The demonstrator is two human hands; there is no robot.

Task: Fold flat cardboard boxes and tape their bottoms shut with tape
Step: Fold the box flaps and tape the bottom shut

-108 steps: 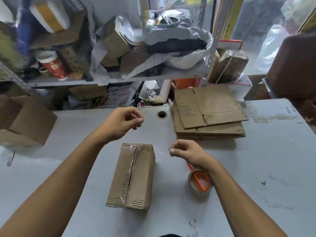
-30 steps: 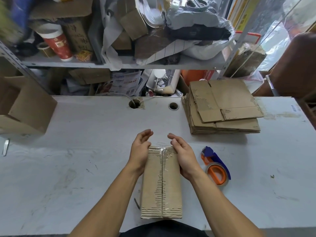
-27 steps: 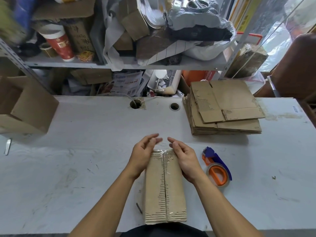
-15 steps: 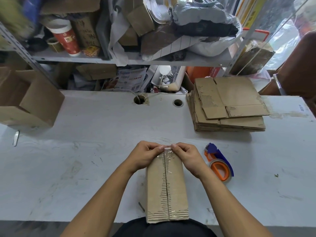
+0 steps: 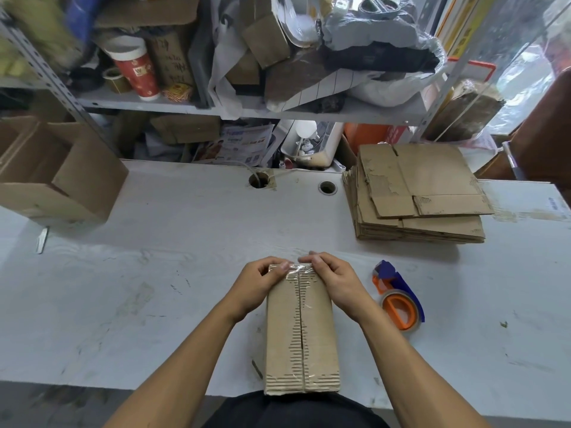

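Readable writing is scarce: the red paper cup (image 5: 135, 69) on the shelf, upper left of the frame, has a "W" in a small gold emblem; the brown carton behind it has dark handwritten marks, not legible; a printed leaflet (image 5: 244, 145) under the shelf, upper center, and a small blue-print sticker (image 5: 553, 204) at the surface's right edge are both too small to read. The folded box (image 5: 301, 330) lies bottom-up at lower center of the frame, on the white surface (image 5: 154, 288), near edge overhanging toward the person's dark shirt. Clear tape (image 5: 298, 273) runs along its center seam and wraps over the far end. Left hand (image 5: 258, 284) holds the box's far left corner, fingers curled over the top edge onto the tape; right hand (image 5: 332, 279) mirrors it on the far right corner, fingers curled over the end w/ tips pressing the tape, the 2 hands nearly meeting at the seam. Tape dispenser (image 5: 398, 299), orange w/ a blue guard, sits just right of the box, near the right wrist, not touching. Stack of flat boxes (image 5: 417, 196) lies at upper right of the surface, well apart. An open carton (image 5: 52, 171) sits at the left edge, and 2 round holes are at the surface's back edge.
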